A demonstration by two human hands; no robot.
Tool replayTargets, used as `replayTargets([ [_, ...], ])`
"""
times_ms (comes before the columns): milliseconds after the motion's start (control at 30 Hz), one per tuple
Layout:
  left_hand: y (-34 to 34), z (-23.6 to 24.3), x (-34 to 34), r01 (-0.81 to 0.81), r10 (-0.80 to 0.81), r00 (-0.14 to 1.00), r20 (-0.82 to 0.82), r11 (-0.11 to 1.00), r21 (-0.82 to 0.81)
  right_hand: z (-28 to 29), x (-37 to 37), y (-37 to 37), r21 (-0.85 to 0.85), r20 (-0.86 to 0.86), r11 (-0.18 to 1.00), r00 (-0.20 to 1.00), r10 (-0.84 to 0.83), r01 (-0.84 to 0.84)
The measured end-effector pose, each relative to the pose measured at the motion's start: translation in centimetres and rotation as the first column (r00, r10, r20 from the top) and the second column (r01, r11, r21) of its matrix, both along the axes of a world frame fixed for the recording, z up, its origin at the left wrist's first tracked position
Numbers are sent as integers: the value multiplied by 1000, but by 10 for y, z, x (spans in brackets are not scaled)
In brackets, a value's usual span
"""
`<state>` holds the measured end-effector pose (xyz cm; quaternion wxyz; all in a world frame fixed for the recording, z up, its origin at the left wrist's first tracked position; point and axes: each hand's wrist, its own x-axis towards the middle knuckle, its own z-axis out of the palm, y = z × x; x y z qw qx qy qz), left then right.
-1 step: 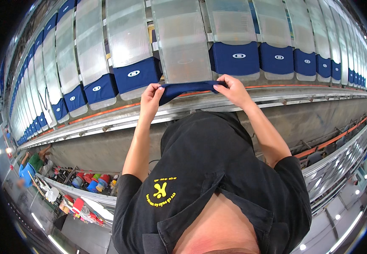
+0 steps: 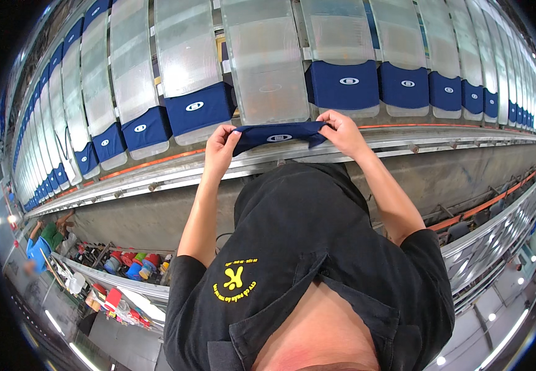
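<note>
Between my two hands stretches a navy fabric band with a white oval print. My left hand pinches its left end between thumb and fingers. The right end is gripped by my right hand, with a small corner of cloth drooping below the fingers. Just beyond the band, the rounded near end of a bare translucent board points toward me. On either side of that board, similar boards carry navy fabric pieces, one to the left and one to the right.
A long row of boards curves away both ways along a metal rail and an orange strip. Behind me on the left stand several coloured containers. Another person in green is far left, beside a blue bin.
The band's printed face has turned into view, where it was folded over before. Its cloth hangs slightly lower at the right end. Both hands keep their grip almost in place.
</note>
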<state>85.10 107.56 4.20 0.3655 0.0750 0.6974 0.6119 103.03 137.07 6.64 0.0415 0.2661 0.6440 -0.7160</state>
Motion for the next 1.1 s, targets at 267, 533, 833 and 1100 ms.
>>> replayTargets([
  [267,25,-34,-37,-27,-49,960,-275,964,-265,-49,-53,24,428,56,902,998,31,-52],
  [533,55,-34,-91,25,-250,877,-410,876,-481,-47,-104,55,561,180,810,980,82,-170],
  [833,84,-26,-125,46,-339,845,-414,817,-575,-60,-126,71,661,194,730,979,57,-174],
  [1100,80,-30,-111,-140,-230,696,-680,886,-442,-53,-114,44,717,50,697,997,-67,11],
])
